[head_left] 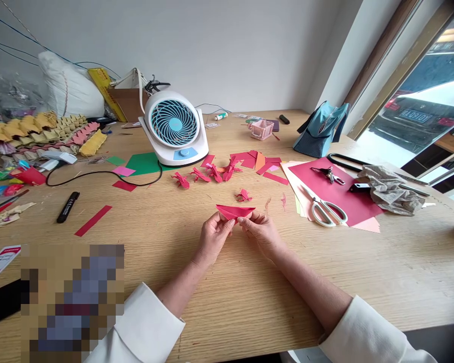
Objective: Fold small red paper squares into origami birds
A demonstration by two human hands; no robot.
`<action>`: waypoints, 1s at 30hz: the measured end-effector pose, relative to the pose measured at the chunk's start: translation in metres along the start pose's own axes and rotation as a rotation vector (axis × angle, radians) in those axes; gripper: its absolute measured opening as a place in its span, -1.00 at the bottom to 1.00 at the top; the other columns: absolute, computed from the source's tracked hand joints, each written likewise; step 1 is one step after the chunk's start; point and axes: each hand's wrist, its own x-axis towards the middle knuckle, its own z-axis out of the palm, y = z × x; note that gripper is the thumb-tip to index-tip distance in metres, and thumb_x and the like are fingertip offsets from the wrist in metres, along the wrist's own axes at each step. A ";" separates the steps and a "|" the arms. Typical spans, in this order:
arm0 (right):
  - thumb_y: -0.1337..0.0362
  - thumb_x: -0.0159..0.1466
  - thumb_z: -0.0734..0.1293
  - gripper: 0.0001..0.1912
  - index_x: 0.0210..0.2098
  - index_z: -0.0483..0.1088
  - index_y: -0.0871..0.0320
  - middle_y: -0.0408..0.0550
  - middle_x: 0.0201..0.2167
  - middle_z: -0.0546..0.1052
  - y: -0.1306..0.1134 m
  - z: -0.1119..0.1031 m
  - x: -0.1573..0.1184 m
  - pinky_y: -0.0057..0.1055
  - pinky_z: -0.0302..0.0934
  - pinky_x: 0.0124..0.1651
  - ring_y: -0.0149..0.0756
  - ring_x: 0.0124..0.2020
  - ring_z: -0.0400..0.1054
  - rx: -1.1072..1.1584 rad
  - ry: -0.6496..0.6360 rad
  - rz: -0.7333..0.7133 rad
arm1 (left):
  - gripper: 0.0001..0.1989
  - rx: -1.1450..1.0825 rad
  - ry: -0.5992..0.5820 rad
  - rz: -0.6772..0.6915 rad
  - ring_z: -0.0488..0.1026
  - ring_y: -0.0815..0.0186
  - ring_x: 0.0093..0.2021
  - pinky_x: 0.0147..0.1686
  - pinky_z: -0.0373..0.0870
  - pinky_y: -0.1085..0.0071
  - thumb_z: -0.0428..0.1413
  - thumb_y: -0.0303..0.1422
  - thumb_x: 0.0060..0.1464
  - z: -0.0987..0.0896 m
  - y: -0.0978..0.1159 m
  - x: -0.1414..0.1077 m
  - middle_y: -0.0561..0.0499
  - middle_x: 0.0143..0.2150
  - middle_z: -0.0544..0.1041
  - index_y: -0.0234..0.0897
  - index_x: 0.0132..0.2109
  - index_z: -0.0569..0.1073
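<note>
Both hands, L [215, 236] & R [263, 233], nearly closed, pinching folded red paper [235, 212] btwn thumbs & fingers.

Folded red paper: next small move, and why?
I'd probably press its layers flatter between thumbs and fingers. The folded red paper is already pinched by both the left hand and the right hand, thumbs close together at its lower edge, and its layers look slightly parted along the top.
</note>
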 end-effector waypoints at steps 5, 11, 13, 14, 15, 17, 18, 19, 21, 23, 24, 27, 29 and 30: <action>0.00 0.01 0.53 -0.57 -0.63 0.34 0.17 -0.24 -0.67 0.30 -0.002 0.000 -0.001 -0.44 -0.18 -0.49 -0.51 -0.60 -0.01 0.027 -0.024 0.006 | -0.76 0.054 -0.008 0.006 0.28 0.45 -0.47 -0.47 0.28 0.51 0.26 -0.24 -0.01 -0.002 -0.001 0.002 0.05 -0.42 0.49 -0.34 -0.29 0.51; 0.00 -0.02 0.54 -0.57 -0.61 0.34 0.17 -0.25 -0.68 0.28 -0.001 0.002 -0.001 -0.42 -0.23 -0.49 -0.51 -0.62 -0.04 0.077 0.030 0.065 | -0.77 0.122 -0.008 0.055 0.26 0.44 -0.48 -0.45 0.27 0.50 0.24 -0.23 0.03 -0.005 -0.007 0.002 0.05 -0.45 0.47 -0.35 -0.30 0.53; 0.02 -0.03 0.55 -0.58 -0.62 0.34 0.16 -0.26 -0.68 0.27 -0.001 0.003 -0.002 -0.43 -0.20 -0.48 -0.50 -0.60 -0.02 0.111 0.036 0.066 | -0.77 0.114 -0.016 0.055 0.27 0.43 -0.48 -0.45 0.27 0.49 0.24 -0.23 0.04 -0.005 -0.007 0.002 0.04 -0.45 0.48 -0.35 -0.28 0.54; 0.03 -0.03 0.55 -0.59 -0.62 0.34 0.16 -0.26 -0.68 0.27 -0.001 0.003 -0.002 -0.43 -0.19 -0.48 -0.50 -0.59 -0.01 0.132 0.035 0.068 | -0.76 0.109 -0.018 0.052 0.28 0.43 -0.47 -0.45 0.27 0.49 0.24 -0.23 0.04 -0.005 -0.007 0.002 0.04 -0.45 0.48 -0.35 -0.26 0.54; 0.04 -0.03 0.56 -0.60 -0.62 0.34 0.16 -0.26 -0.68 0.27 -0.002 0.004 -0.003 -0.44 -0.17 -0.47 -0.49 -0.59 0.01 0.153 0.034 0.071 | -0.75 0.106 -0.016 0.049 0.28 0.42 -0.47 -0.45 0.27 0.48 0.24 -0.23 0.04 -0.005 -0.008 0.001 0.04 -0.44 0.48 -0.35 -0.25 0.55; 0.07 -0.02 0.56 -0.62 -0.61 0.36 0.16 -0.25 -0.67 0.28 -0.001 0.004 -0.003 -0.44 -0.13 -0.46 -0.49 -0.57 0.03 0.194 0.037 0.083 | -0.75 0.099 -0.011 0.042 0.30 0.42 -0.46 -0.44 0.29 0.48 0.25 -0.22 0.03 -0.005 -0.008 0.001 0.03 -0.43 0.49 -0.35 -0.25 0.55; 0.09 -0.02 0.56 -0.63 -0.60 0.37 0.15 -0.25 -0.66 0.29 -0.001 0.004 -0.004 -0.45 -0.12 -0.46 -0.49 -0.57 0.03 0.211 0.043 0.090 | -0.75 0.095 -0.009 0.041 0.31 0.42 -0.46 -0.43 0.29 0.48 0.26 -0.22 0.03 -0.005 -0.009 0.002 0.03 -0.43 0.50 -0.35 -0.26 0.54; 0.10 -0.02 0.57 -0.64 -0.60 0.38 0.15 -0.25 -0.66 0.30 0.000 0.004 -0.004 -0.45 -0.11 -0.46 -0.49 -0.57 0.04 0.225 0.049 0.098 | -0.75 0.090 -0.008 0.040 0.31 0.42 -0.46 -0.43 0.30 0.48 0.26 -0.22 0.02 -0.004 -0.009 0.002 0.03 -0.43 0.50 -0.35 -0.27 0.54; 0.11 -0.03 0.57 -0.66 -0.59 0.39 0.15 -0.24 -0.65 0.31 0.000 0.004 -0.004 -0.46 -0.11 -0.47 -0.49 -0.57 0.05 0.244 0.061 0.112 | -0.75 0.079 -0.013 0.039 0.32 0.42 -0.46 -0.43 0.30 0.48 0.26 -0.22 0.02 -0.004 -0.009 0.002 0.03 -0.42 0.50 -0.35 -0.28 0.54; 0.12 -0.04 0.58 -0.66 -0.59 0.39 0.15 -0.24 -0.65 0.31 0.000 0.004 -0.004 -0.47 -0.11 -0.49 -0.50 -0.57 0.05 0.255 0.067 0.120 | -0.75 0.070 -0.014 0.038 0.32 0.42 -0.45 -0.43 0.31 0.48 0.26 -0.21 0.02 -0.004 -0.009 0.001 0.03 -0.42 0.51 -0.35 -0.28 0.53; 0.12 -0.05 0.58 -0.66 -0.59 0.39 0.15 -0.24 -0.65 0.32 -0.001 0.005 -0.004 -0.47 -0.12 -0.50 -0.50 -0.57 0.05 0.261 0.072 0.122 | -0.74 0.066 -0.013 0.036 0.32 0.41 -0.45 -0.43 0.31 0.49 0.27 -0.21 0.01 -0.004 -0.009 0.001 0.02 -0.42 0.51 -0.35 -0.28 0.53; 0.11 -0.07 0.59 -0.65 -0.58 0.40 0.16 -0.24 -0.66 0.32 -0.004 0.005 -0.004 -0.49 -0.17 -0.54 -0.52 -0.59 0.05 0.288 0.104 0.134 | -0.73 0.056 -0.007 0.026 0.32 0.41 -0.44 -0.43 0.33 0.49 0.28 -0.20 0.00 -0.004 -0.009 0.001 0.02 -0.41 0.51 -0.34 -0.29 0.54; 0.10 -0.08 0.59 -0.63 -0.58 0.38 0.17 -0.25 -0.67 0.31 -0.006 0.005 -0.004 -0.49 -0.22 -0.56 -0.53 -0.61 0.03 0.302 0.122 0.144 | -0.73 0.055 -0.006 0.023 0.32 0.40 -0.44 -0.43 0.34 0.49 0.28 -0.19 -0.01 -0.004 -0.010 0.001 0.02 -0.42 0.50 -0.34 -0.28 0.54; 0.10 -0.09 0.59 -0.62 -0.59 0.38 0.17 -0.25 -0.68 0.30 -0.007 0.005 -0.004 -0.49 -0.23 -0.56 -0.54 -0.62 0.02 0.307 0.125 0.148 | -0.72 0.058 -0.005 0.025 0.31 0.41 -0.45 -0.43 0.34 0.49 0.28 -0.19 -0.01 -0.004 -0.011 0.001 0.02 -0.42 0.50 -0.34 -0.28 0.54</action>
